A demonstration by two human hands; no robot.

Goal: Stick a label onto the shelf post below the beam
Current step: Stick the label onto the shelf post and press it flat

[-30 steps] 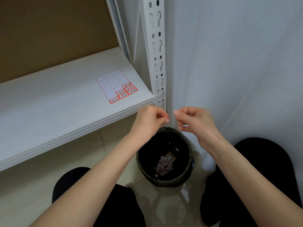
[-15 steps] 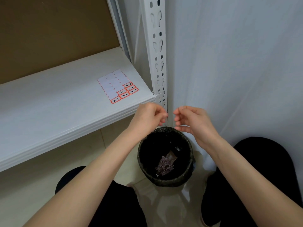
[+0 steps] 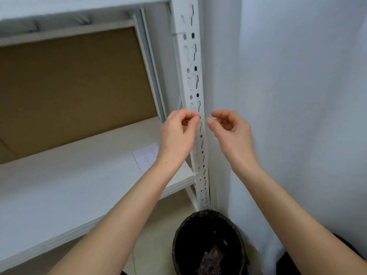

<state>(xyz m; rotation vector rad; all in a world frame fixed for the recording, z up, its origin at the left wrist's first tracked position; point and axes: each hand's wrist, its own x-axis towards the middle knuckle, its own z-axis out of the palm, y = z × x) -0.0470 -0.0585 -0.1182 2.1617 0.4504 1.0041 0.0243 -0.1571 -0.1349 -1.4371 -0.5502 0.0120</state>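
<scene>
The white slotted shelf post [image 3: 191,56] runs up the middle, meeting the upper beam [image 3: 79,18] at the top. Faint red outlines, blurred, show on the post [image 3: 191,72] below that beam. My left hand [image 3: 176,135] is raised against the post's left side, thumb and forefinger pinched on a small label [image 3: 188,121] that shows only as a thin sliver. My right hand [image 3: 230,132] hovers just right of the post with its fingers loosely curled and nothing visible in them. The label sheet [image 3: 146,158] lies on the lower shelf board [image 3: 69,185], partly behind my left wrist.
A black round bin [image 3: 208,245] with purple scraps stands on the floor at the foot of the post. A pale wall [image 3: 297,96] closes off the right side. Brown backing board [image 3: 75,92] fills the rear of the shelf bay.
Both hands have risen from over the bin to about halfway up the post. The view has tilted upward, bringing the upper beam into sight.
</scene>
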